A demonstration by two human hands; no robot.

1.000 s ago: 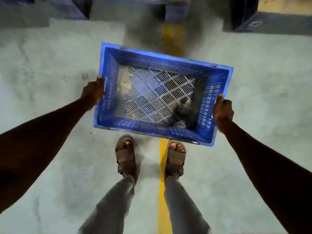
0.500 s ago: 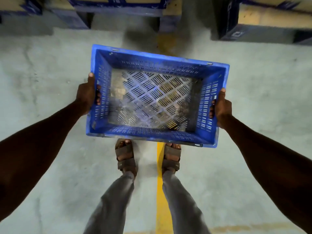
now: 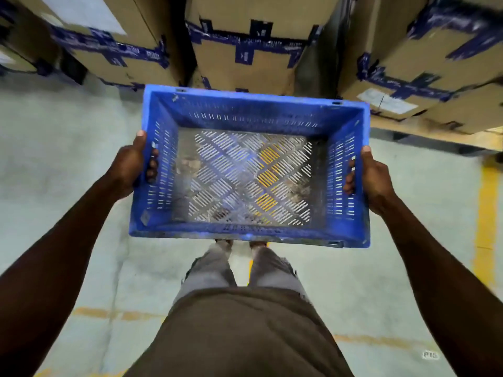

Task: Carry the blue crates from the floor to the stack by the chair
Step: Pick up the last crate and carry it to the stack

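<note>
Dim indoor light, blurred edges, wide-angle warp

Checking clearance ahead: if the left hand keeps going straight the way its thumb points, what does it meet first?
Probably the taped cardboard boxes ahead. The left hand holds the blue crate by its side, thumb pointing forward. How far off the boxes are is unclear from this view.

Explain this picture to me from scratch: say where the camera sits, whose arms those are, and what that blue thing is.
The camera is worn on a person's head and looks forward and down, so the arms are that person's own. The left hand and the right hand each grip a short end of an empty blue crate, holding it above the concrete floor. The crate has slotted walls and a slotted bottom, so a yellow floor line colour shows through it. Ahead stand taped cardboard boxes. Below are the person's legs. No chair or crate stack is in view.
</note>
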